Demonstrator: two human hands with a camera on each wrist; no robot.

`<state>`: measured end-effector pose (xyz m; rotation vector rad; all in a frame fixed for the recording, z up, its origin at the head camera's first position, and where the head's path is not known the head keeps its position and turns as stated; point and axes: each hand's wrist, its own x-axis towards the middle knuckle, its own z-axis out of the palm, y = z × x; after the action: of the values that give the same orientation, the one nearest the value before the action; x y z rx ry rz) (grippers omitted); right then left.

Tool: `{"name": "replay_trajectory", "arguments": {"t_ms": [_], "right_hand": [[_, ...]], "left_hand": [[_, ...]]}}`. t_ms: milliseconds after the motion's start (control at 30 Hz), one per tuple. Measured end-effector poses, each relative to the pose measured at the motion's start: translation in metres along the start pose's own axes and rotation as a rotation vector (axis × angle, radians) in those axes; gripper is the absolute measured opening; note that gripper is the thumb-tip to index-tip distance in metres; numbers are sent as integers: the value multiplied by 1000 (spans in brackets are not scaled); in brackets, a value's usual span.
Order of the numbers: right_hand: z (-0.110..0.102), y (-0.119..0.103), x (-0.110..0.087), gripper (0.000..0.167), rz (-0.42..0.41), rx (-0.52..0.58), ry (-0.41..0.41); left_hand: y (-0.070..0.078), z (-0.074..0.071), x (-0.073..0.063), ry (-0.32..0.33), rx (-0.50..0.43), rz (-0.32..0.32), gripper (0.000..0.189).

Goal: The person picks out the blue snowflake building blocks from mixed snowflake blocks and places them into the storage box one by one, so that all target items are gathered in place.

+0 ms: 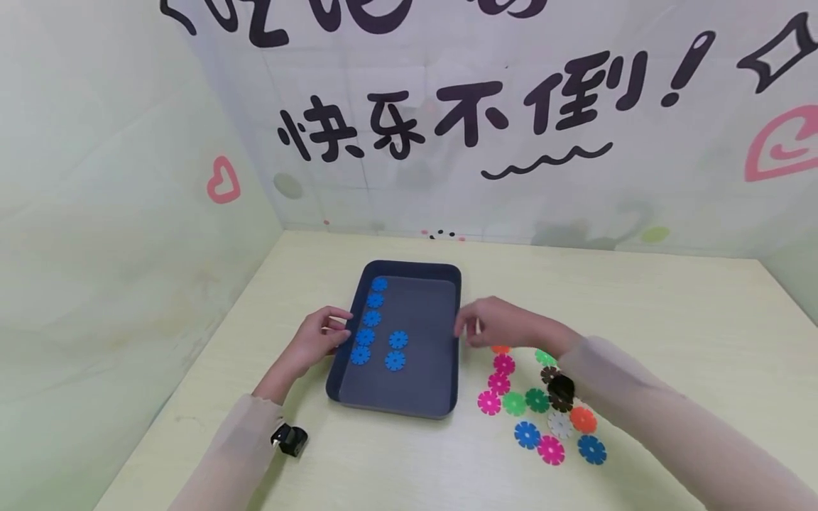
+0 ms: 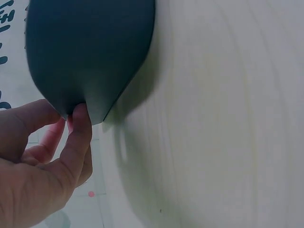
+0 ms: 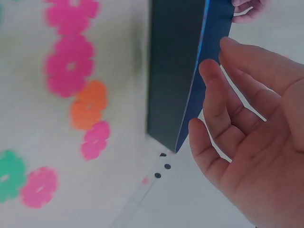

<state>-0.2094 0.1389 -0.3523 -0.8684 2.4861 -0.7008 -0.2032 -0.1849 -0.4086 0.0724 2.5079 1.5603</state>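
Observation:
A dark grey-blue tray (image 1: 427,319) lies on the table with blue notched plastic discs inside: several (image 1: 372,319) in a column along its left side, and two more blue discs (image 1: 398,340) nearer the middle. My left hand (image 1: 316,333) pinches the tray's left rim between thumb and fingers; in the left wrist view this hand (image 2: 52,147) is at the narrow-looking end of the tray wall (image 2: 90,57). At the right rim, my right hand (image 1: 501,321) hovers with loosely bent fingers. Seen from the right wrist, those fingers (image 3: 216,102) hold nothing and overlap the tray's edge.
Right of the tray lie scattered loose discs: pink (image 1: 499,384), green (image 1: 537,400), orange (image 1: 584,419), white (image 1: 560,425), brown, and two blue ones (image 1: 591,449). Black wrist cameras (image 1: 290,439) sit on both wrists. A printed cloth wall (image 1: 409,199) stands behind the table.

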Motion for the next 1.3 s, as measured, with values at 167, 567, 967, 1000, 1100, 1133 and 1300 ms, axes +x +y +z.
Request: {"name": "replay_trajectory", "arguments": {"t_ms": [167, 567, 967, 1000, 1100, 1133, 1300], "right_hand": [[11, 8, -38, 19, 8, 15, -19], [48, 21, -98, 24, 61, 89, -33], [64, 29, -108, 26, 35, 72, -4], [65, 30, -108, 26, 31, 71, -2], [66, 30, -108, 26, 21, 76, 4], [66, 30, -108, 27, 20, 78, 6], [67, 28, -107, 30, 34, 101, 1]], "left_hand": [[-2, -1, -2, 4, -2, 6, 28], [-3, -1, -2, 9, -3, 5, 28], [-1, 0, 0, 8, 10, 14, 28], [-1, 0, 0, 8, 10, 15, 28], [-1, 0, 0, 9, 9, 17, 28], [-1, 0, -1, 9, 9, 17, 28], [-1, 1, -1, 8, 5, 15, 28]]}}
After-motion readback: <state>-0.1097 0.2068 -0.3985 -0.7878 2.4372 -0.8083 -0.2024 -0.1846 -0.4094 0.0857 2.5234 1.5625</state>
